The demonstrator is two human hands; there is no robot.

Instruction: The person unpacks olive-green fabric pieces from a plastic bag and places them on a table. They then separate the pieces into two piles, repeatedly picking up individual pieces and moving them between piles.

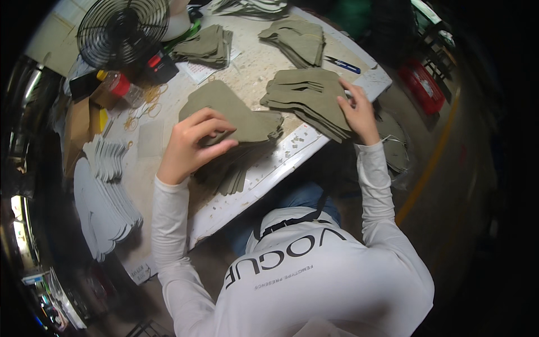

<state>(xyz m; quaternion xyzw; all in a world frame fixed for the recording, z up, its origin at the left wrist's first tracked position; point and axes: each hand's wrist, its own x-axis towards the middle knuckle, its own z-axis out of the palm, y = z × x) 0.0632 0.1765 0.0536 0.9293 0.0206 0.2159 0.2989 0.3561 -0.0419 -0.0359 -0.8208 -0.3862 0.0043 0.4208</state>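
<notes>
I see my left hand [191, 147] pinching the top olive-green cut piece [224, 109] of the near stack [238, 151], thumb and fingers clenched on its edge, at the front edge of the white worktable [269, 168]. My right hand [356, 112] lies flat with loose, released fingers on the fanned stack [306, 98] just right of the near stack; it presses and grips nothing.

Judging how far along the work is: two more olive stacks sit at the far side of the table from the near stack, one [205, 46] beside the fan and one [297, 36] further right, both squared off and looking finished. The near stack is half fanned with pieces hanging over the table edge, so I reckon the sorting is mid-way, with these two front stacks left to go through.

Around the near stack: a black wire-guard fan [123, 28] far to its upper left, a small bottle with a red cap [118, 85] and loose rubber bands [143, 106] to its left, a pile of white cut shapes [106, 191] well to its lower left, and blue-handled snips [342, 64] beyond the fanned stack. Small white scraps [295, 143] litter the table between the two front stacks. Nothing blocks either hand, though the overhanging pieces could slide off the edge
</notes>
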